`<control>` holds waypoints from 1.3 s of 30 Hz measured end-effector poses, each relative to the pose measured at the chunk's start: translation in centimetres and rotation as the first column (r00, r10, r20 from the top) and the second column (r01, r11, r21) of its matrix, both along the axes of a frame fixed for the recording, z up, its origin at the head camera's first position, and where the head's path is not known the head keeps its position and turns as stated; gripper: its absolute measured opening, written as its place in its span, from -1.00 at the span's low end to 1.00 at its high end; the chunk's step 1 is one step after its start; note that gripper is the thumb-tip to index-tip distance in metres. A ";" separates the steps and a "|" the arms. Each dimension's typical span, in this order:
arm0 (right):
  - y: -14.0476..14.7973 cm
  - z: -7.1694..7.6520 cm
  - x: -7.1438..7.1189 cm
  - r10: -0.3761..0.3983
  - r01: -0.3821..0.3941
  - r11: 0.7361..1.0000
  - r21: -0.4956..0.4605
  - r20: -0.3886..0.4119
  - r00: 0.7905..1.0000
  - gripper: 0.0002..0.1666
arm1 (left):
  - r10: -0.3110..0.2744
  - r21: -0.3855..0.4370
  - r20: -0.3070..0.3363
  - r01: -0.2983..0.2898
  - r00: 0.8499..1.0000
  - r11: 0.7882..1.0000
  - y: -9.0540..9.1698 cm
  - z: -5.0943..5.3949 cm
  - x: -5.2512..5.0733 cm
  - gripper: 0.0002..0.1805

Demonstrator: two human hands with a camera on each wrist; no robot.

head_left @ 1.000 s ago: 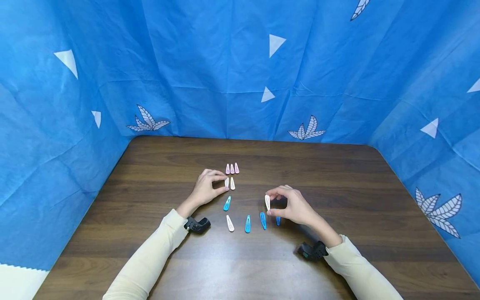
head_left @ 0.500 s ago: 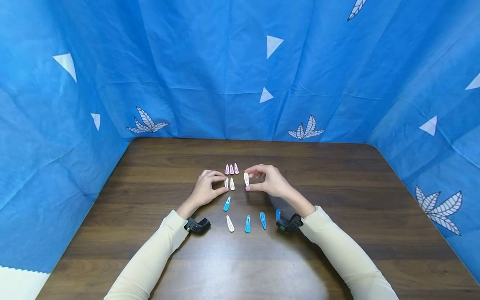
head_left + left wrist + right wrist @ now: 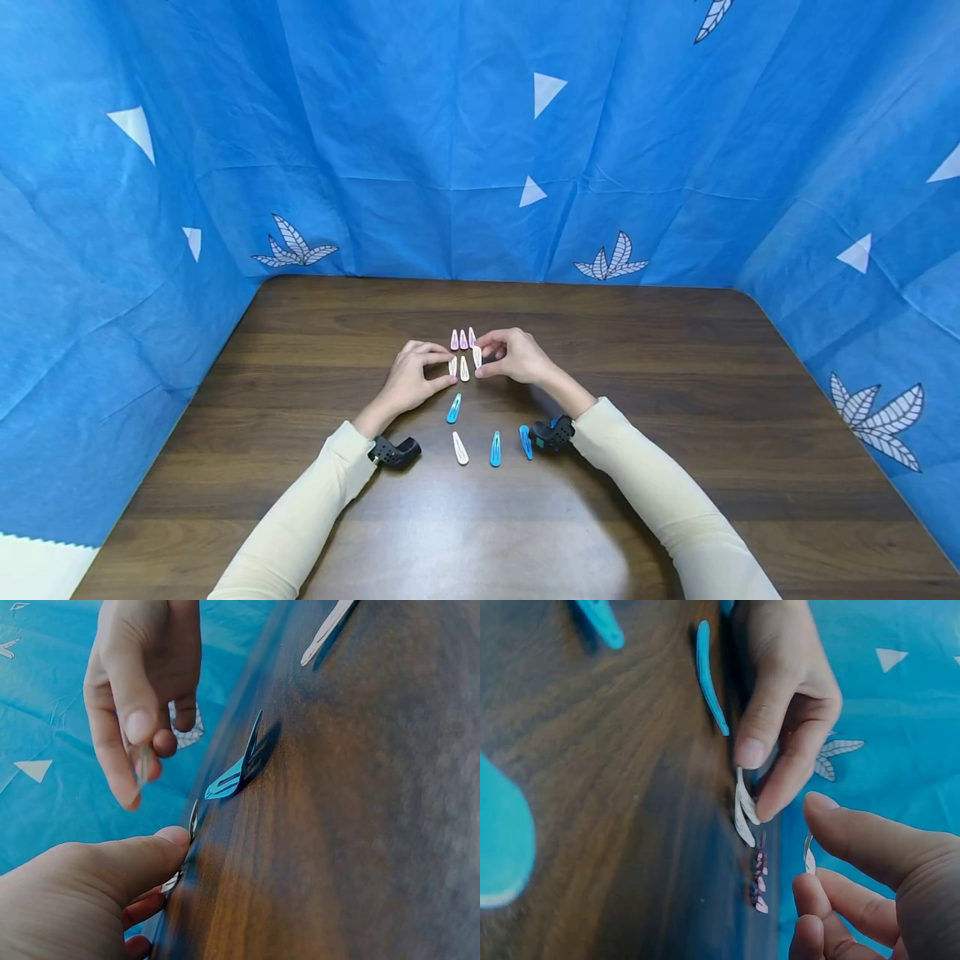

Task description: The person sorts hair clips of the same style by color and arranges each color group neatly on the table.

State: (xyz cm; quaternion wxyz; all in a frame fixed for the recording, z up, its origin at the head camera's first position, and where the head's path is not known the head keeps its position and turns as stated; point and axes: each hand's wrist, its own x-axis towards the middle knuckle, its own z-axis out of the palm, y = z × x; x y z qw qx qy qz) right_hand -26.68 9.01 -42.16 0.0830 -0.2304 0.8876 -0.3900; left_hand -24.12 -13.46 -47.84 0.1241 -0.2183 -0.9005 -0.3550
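Observation:
My left hand point(image 3: 411, 375) rests at the table, thumb and fingers pinching the ends of a white snap hair clip point(image 3: 453, 367). A second white hair clip point(image 3: 465, 369) lies just right of it. Between thumb and fingers, my right hand point(image 3: 517, 357) holds another white hair clip point(image 3: 477, 358), raised off the table in the right wrist view. Directly behind these lies a row of pink hair clips point(image 3: 463, 339), the rightmost partly covered by the right hand. A light blue hair clip point(image 3: 453, 408) lies in front of the white ones.
Closer to me lie a pale hair clip point(image 3: 461, 448) and blue hair clips point(image 3: 496, 448), one mostly hidden by the right wrist camera point(image 3: 552, 434). Blue patterned cloth point(image 3: 457, 150) borders the wooden table point(image 3: 637, 350) at the back and sides.
My right hand has carried its white hair clip leftward and away from me, from above the blue clips to beside the white pair. The left hand has kept its place.

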 end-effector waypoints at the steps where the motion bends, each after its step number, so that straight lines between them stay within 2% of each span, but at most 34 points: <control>1: -0.1 -0.1 0.0 0.001 -0.001 1.000 0.008 0.000 1.000 -0.48 | 0.000 0.001 0.003 0.000 1.000 1.000 0.0 0.0 0.0 -0.58; 12: -0.7 -1.1 -0.3 -0.005 0.004 0.998 0.066 0.015 1.000 -0.52 | 0.001 -0.003 0.006 -0.001 1.000 1.000 0.0 0.0 0.0 -0.58; 28: -1.0 -1.5 -0.3 -0.030 0.027 0.994 0.106 0.028 0.999 -0.51 | 0.006 0.002 0.024 -0.006 1.000 1.000 0.0 0.0 0.1 -0.58; 39: -1.2 -1.7 -0.3 -0.037 0.038 0.991 0.132 -0.007 0.999 -0.52 | 0.005 0.010 0.024 -0.005 1.000 1.000 0.0 0.0 0.1 -0.58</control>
